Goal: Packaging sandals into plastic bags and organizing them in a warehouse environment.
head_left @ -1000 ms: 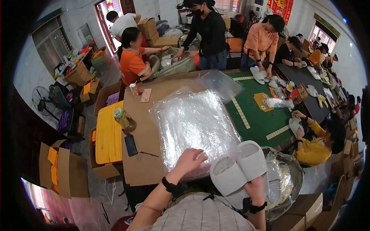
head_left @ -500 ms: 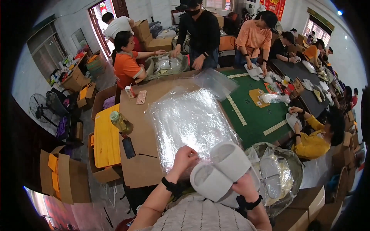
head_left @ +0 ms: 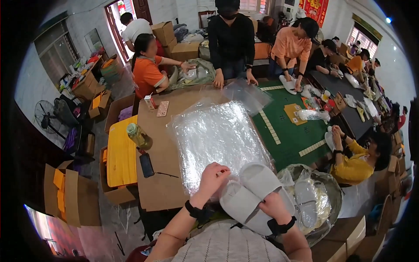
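My right hand [head_left: 275, 205] grips a pair of white slide slippers [head_left: 258, 178] by their middle, side by side with the straps facing up. Just left of the straps, my left hand [head_left: 214, 178] is closed with thumb and fingers pinched together. What it pinches, if anything, I cannot make out; clear film lies around the fingertips. Both hands are over the near edge of a stack of shiny clear plastic bags [head_left: 218, 135] on the table.
A brown board [head_left: 159, 192] covers the table's left part, with a phone [head_left: 146, 165] and a bottle [head_left: 139, 136]. Bagged slippers [head_left: 307, 198] fill a sack at my right. Yellow stacks [head_left: 122, 155] stand left. Co-workers stand and sit around the green mat [head_left: 288, 135].
The slippers have shifted slightly right, still in my right hand. My left hand has risen a little, still pinched. Across the table, a person in black now rests both hands at the edge.
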Tool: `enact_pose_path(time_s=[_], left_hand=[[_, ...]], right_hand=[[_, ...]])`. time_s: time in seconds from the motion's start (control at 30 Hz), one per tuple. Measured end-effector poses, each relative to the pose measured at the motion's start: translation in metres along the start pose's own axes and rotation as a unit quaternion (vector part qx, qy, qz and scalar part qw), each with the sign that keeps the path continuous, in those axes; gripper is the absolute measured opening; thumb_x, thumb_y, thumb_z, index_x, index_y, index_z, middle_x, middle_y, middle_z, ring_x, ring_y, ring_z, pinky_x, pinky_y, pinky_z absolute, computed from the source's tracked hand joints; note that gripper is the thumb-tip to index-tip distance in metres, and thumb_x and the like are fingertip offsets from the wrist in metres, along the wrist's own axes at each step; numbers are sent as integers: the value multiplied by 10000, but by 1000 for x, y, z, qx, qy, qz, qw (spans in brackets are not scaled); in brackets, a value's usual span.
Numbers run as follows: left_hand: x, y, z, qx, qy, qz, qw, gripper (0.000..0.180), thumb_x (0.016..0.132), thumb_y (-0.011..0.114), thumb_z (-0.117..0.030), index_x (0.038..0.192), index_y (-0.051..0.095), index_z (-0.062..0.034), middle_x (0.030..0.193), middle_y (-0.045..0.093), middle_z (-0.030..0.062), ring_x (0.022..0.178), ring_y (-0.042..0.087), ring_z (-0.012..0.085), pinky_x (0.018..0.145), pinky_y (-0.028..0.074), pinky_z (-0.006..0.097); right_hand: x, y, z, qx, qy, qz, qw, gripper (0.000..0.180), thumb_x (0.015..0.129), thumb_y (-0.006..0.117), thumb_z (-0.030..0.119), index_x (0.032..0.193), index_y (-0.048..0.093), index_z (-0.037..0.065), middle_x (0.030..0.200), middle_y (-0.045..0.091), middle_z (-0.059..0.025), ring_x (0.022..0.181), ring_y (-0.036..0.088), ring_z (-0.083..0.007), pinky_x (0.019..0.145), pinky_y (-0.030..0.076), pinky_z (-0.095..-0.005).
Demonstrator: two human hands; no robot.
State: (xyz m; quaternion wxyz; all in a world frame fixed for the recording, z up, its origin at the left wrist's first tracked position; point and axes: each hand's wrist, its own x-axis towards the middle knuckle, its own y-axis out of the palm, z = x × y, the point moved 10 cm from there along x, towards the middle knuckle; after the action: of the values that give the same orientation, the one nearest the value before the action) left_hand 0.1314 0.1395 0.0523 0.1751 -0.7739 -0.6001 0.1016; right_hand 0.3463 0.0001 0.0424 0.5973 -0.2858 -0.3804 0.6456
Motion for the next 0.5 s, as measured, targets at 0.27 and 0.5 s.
enact_pose_path(time_s=[0.27,0.5], left_hand=[[-14,3,-51,112,183,-78,974,122,856,725,-152,958,750,-90,856,644,73,753,618,245,671,515,343],[-16,-7,-32,28,93,-93,991,100,884,693,-134,952,721,-67,860,635,89,731,630,268,667,513,359]], right_hand=[[19,9,34,22,9,8,1000,269,769,664,212,887,695,-27,857,662,-253,797,650,-433,702,531,-510],[29,13,-2,-20,122,-1,992,259,774,662,215,827,686,-37,791,661,-240,749,645,-433,679,521,-518]])
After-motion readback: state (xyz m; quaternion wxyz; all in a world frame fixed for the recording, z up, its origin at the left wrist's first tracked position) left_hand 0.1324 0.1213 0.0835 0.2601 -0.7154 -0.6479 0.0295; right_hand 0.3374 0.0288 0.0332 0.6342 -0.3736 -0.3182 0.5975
